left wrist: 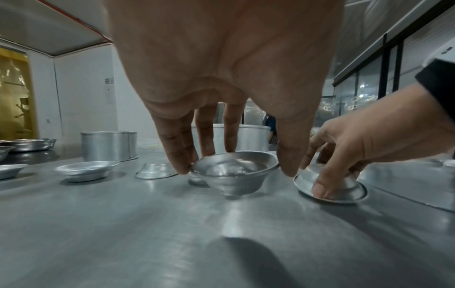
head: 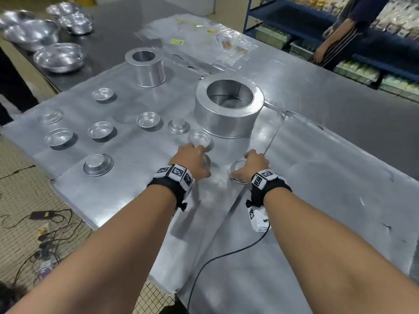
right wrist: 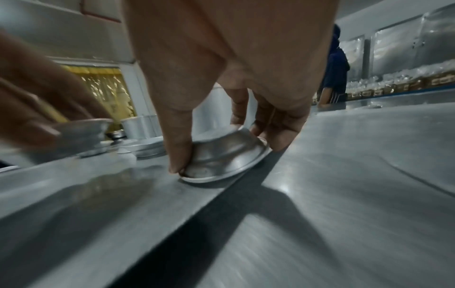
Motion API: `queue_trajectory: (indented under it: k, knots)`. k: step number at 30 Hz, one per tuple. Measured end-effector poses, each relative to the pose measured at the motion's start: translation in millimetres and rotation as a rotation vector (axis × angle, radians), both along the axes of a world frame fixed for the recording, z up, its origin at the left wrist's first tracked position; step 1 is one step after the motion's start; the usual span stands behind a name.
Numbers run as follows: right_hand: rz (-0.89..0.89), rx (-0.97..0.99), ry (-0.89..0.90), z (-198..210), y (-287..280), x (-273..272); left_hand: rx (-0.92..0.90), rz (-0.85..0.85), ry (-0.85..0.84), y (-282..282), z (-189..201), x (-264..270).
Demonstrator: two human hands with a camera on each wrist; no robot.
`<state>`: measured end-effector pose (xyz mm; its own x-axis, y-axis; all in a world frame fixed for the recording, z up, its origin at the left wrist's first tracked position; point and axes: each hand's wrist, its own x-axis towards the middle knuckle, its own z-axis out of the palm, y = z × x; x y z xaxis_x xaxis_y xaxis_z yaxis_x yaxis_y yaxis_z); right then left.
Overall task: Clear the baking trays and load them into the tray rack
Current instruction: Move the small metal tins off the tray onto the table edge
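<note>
Several small aluminium mould cups stand on the flat metal sheets (head: 127, 200) that cover the table. My left hand (head: 196, 156) pinches the rim of one upright cup (left wrist: 234, 173) between thumb and fingers; that cup is blurred, and I cannot tell if it is off the sheet. To its right, my right hand (head: 248, 163) grips an upside-down cup (right wrist: 221, 157) by its sides, tilted with one edge of its rim on the sheet. In the left wrist view the right hand (left wrist: 344, 154) and its cup (left wrist: 332, 189) show at the right. No tray rack is in view.
A large round tin (head: 229, 105) stands just beyond my hands, with a smaller one (head: 146, 66) further back left. More small cups (head: 99, 130) dot the left side. Steel bowls (head: 59, 56) sit on a dark counter. A person (head: 340, 35) stands by blue shelves.
</note>
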<state>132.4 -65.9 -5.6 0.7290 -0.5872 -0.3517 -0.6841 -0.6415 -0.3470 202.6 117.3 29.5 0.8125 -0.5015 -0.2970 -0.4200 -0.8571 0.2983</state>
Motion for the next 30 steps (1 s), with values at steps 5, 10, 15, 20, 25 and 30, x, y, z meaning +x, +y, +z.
queue_trajectory:
  k: [5, 10, 15, 20, 25, 30]
  knots:
    - [-0.009, 0.03, -0.104, 10.5, -7.8, -56.2, -0.057, -0.038, 0.029, -24.6, -0.2, -41.3]
    - [-0.052, -0.008, -0.183, 21.4, -27.9, -119.0, -0.062, -0.132, 0.051, -57.4, -4.4, -87.4]
    - [-0.16, -0.085, -0.242, 26.5, -52.7, -183.1, -0.026, -0.335, 0.045, -105.3, -5.4, -119.7]
    - [-0.262, -0.172, -0.258, 31.3, -82.5, -245.5, 0.035, -0.513, 0.015, -164.4, -10.4, -158.3]
    - [-0.353, -0.243, -0.181, 41.4, -111.2, -299.2, 0.015, -0.649, 0.037, -214.8, -4.1, -204.0]
    - [-0.452, -0.264, -0.09, 47.6, -139.5, -346.4, 0.032, -0.76, 0.025, -267.8, -9.2, -245.9]
